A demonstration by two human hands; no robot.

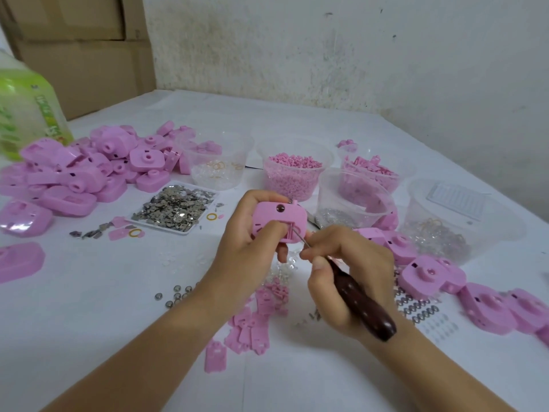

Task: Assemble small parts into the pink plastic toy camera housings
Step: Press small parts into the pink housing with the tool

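At the centre of the frame the left hand (252, 233) grips one pink housing (279, 221), fingers curled round its far edge and thumb pressed across its near face. It is lifted off the worktop (89, 292) and tilted toward the camera. That tilt seems meant to turn the open slot on the housing's right side toward the tool.

The right hand (350, 272) holds a pick tool (362, 301) by its dark reddish handle, much as one holds a pen. Thumb and forefinger pinch it low, near the thin metal shaft, and the handle's butt lies back over the wrist. Such a low pinch probably gives fine control of the tip, which sits at the slot. What the tip is seating there is too small to tell.

The supplies ring the hands, likely so that each part is a short reach away. An unsorted pile of housings (89, 171) lies at the left of the frame. Beside it stands a tray of small metal pieces (175, 208). Clear tubs stand behind, one filled with tiny pink parts (292, 173). Button cells (175, 294) and flat pink plates (252, 328) lie below the hands. Springs (416, 307) lie to the lower right. More housings (430, 275) lie in a loose row at the right, apart from the pile, perhaps because they are finished. I judge this to be mid-batch.
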